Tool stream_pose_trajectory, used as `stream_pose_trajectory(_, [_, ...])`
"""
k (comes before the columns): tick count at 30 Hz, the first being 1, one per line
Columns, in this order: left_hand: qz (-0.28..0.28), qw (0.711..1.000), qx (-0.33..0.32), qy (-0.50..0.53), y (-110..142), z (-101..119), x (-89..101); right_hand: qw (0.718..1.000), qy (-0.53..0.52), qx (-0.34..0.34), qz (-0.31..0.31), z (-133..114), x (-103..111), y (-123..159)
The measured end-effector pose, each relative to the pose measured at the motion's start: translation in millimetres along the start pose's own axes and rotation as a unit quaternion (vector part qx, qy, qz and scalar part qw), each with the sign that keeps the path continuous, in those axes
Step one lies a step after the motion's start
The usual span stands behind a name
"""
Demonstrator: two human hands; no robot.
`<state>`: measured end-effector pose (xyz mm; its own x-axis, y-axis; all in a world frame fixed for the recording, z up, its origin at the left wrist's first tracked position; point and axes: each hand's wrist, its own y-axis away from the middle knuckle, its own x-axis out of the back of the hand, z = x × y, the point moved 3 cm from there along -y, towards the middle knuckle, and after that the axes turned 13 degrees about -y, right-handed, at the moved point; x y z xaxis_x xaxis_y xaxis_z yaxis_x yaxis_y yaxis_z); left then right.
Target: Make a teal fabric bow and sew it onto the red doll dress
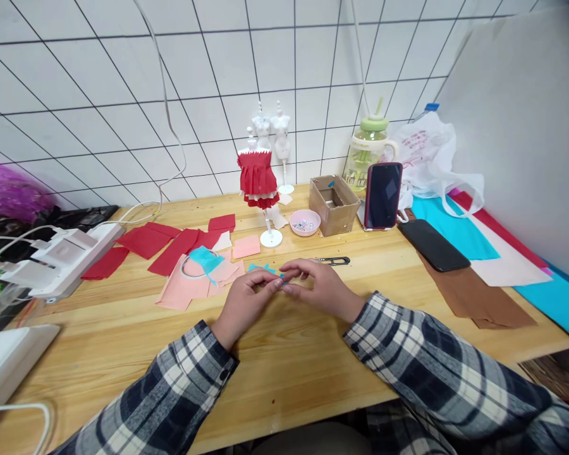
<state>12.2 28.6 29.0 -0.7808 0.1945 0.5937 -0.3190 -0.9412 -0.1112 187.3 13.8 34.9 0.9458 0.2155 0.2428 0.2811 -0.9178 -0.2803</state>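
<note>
Midway between the left and right edges of the tabletop (284, 373), your left hand (249, 300) and right hand (322, 287) meet at the fingertips. Your left thumb and index finger are closed on a small blue piece (283, 276), mostly hidden by the fingers; your right fingertips curl in against the same spot, though whether they grip it cannot be told from this view. Just beyond your fingers lie blue scraps (260, 268), and just past your right hand, black snips (336, 260). Toward the far edge, a dress form (271, 238) stands upright in a red dress (256, 174), with bare white dress forms (281, 129) behind it. Right of these sit a pink bowl (294, 229) of tiny bits and an open cardboard box (339, 221). Toward the left edge you have red fabric pieces (145, 241) and pink fabric pieces (175, 287); toward the right edge, a black phone (435, 244) rests partly over brown fabric (474, 297).
</note>
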Motion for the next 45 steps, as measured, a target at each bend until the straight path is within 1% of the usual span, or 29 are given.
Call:
stream_pose_trajectory(2, [0.006, 1.0, -0.001, -0.012, -0.2, 0.1, -0.1, 0.999, -0.041, -0.032, -0.009, 4.1, -3.7, 0.0])
stream_pose_trajectory(5, [0.017, 0.999, -0.001, -0.032, -1.1, -0.6, 0.5, 0.991, -0.109, -0.078, -0.01, 10.0, -4.0, -1.0])
stream_pose_trajectory(7, [0.026, 0.998, -0.007, -0.056, -1.4, -1.1, 1.0, 0.988, -0.12, -0.093, -0.01, 11.4, -2.8, -1.4])
stream_pose_trajectory(10, [0.036, 0.995, -0.02, -0.091, -1.3, -1.3, 1.4, 0.987, -0.122, -0.107, -0.013, 11.4, -1.9, -1.5])
stream_pose_trajectory(14, [0.035, 0.993, -0.029, -0.11, -1.1, -0.5, 0.8, 0.987, -0.117, -0.109, -0.012, 12.4, -1.5, -2.2])
stream_pose_trajectory(20, [0.035, 0.991, -0.026, -0.123, -1.1, 0.9, 1.5, 0.99, -0.085, -0.115, -0.016, 11.6, -1.5, -1.8])
stream_pose_trajectory(24, [0.028, 0.992, -0.027, -0.123, -0.3, 3.1, 1.8, 0.994, -0.054, -0.092, -0.009, 7.2, -4.8, 0.1])
stream_pose_trajectory(26, [0.022, 0.992, -0.031, -0.118, 0.3, 3.9, 1.2, 0.995, -0.056, -0.087, -0.01, 7.6, -7.2, 0.5])
stream_pose_trajectory(29, [0.017, 0.992, -0.036, -0.116, 1.1, 4.8, 0.2, 0.991, -0.078, -0.106, 0.001, 11.7, -8.4, 0.4])
stream_pose_trajectory(35, [0.053, 0.988, -0.037, -0.14, 0.0, 4.2, 4.6, 0.989, -0.051, -0.136, 0.018, 14.8, -2.9, -0.6])
stream_pose_trajectory(37, [0.071, 0.982, -0.039, -0.169, -1.5, 1.7, 7.4, 0.988, -0.054, -0.141, 0.02, 14.6, -1.2, -1.1])
stream_pose_trajectory(39, [0.079, 0.969, -0.047, -0.227, -3.0, -1.6, 9.4, 0.988, -0.056, -0.143, 0.021, 14.5, -0.1, -1.7])
stream_pose_trajectory(42, [0.054, 0.94, -0.047, -0.334, -3.9, -7.0, 8.7, 0.989, -0.059, -0.138, 0.017, 14.3, 0.0, -3.0])
stream_pose_trajectory(45, [0.032, 0.919, -0.033, -0.392, -2.8, -8.9, 6.1, 0.987, -0.072, -0.145, 0.005, 15.4, -1.3, -3.3])
